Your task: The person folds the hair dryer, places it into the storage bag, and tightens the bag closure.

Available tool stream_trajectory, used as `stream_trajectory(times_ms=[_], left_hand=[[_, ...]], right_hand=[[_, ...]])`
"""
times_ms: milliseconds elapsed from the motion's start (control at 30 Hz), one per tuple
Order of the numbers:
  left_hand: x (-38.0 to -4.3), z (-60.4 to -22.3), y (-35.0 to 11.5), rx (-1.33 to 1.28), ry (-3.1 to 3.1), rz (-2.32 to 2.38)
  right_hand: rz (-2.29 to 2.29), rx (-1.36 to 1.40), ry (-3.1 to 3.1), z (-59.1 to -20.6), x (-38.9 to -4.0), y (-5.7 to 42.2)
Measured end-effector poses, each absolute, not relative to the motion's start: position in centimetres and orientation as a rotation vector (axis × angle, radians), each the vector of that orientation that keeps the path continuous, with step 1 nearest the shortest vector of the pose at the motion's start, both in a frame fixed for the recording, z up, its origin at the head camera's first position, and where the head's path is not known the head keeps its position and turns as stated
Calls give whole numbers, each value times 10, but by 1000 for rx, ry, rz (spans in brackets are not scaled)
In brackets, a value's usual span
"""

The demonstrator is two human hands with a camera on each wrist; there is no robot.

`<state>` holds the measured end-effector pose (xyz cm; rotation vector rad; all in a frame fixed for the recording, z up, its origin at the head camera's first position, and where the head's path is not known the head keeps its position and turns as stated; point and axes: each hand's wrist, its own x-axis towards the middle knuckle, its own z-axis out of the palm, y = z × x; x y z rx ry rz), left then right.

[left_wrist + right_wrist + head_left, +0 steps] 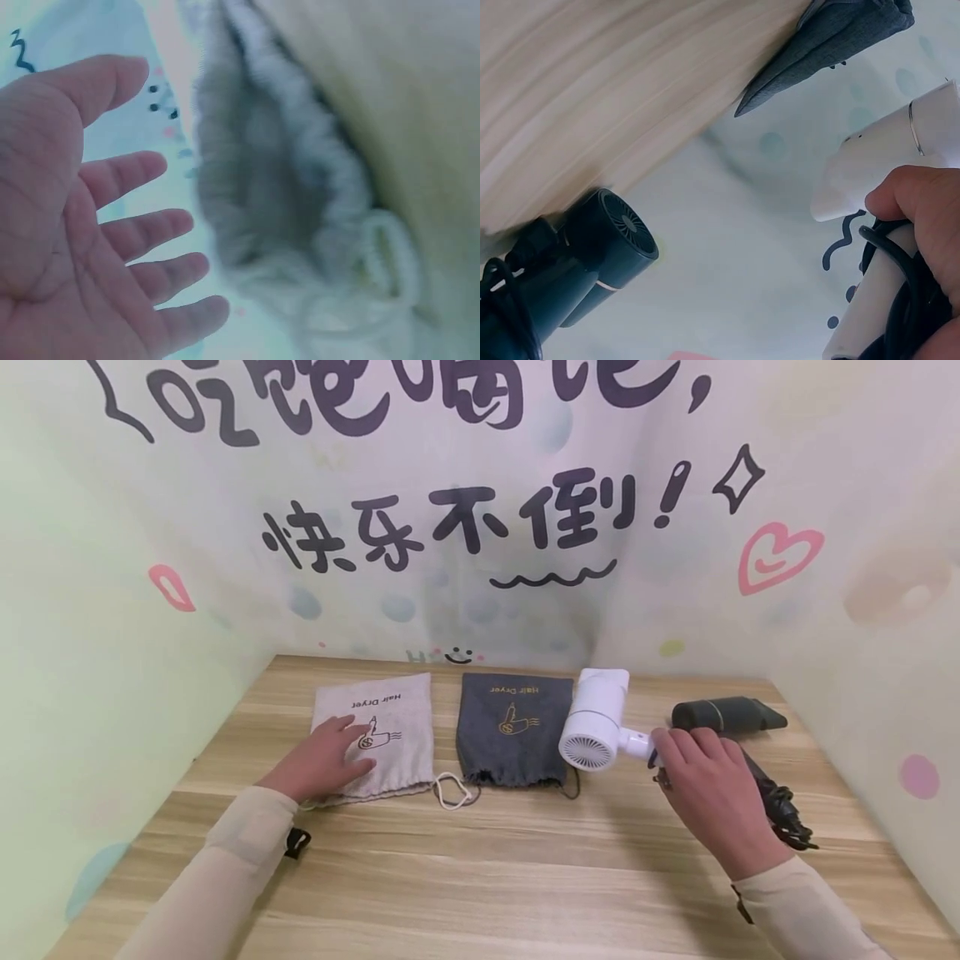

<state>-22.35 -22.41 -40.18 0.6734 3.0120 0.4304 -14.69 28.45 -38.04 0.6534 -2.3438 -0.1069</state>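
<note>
The right hand (711, 789) clamps its fingers round the handle (874, 307) of the white hair dryer (600, 706), above the tabletop (480, 885), largely hiding that handle. The left hand (322, 762), fingers apart, covers part of the pale pouch (408, 735); contact is unclear.

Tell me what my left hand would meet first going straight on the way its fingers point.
Your left hand would probably meet the pale drawstring hair dryer pouch, which extends ahead of it in the head view, though how high the hand is stays unclear.

Pale printed backdrop (675, 602), wood-grain tabletop (480, 885)
</note>
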Motion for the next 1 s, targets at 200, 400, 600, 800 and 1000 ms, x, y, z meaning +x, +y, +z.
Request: stream_trajectory(times_ms=[200, 400, 600, 800, 1000], left_hand=[[-219, -392, -212, 706, 3130, 536], [-207, -377, -183, 754, 3202, 676], [-196, -363, -153, 765, 3199, 704], [-188, -352, -116, 970, 3300, 664], [-180, -352, -75, 1208, 3378, 551]], right_hand=[[-105, 649, -2356, -379, -148, 279], [-94, 643, -2359, -379, -149, 274], [-68, 647, -2345, -378, -151, 267], [-62, 650, -2346, -375, -156, 254], [-68, 656, -2338, -376, -161, 235]])
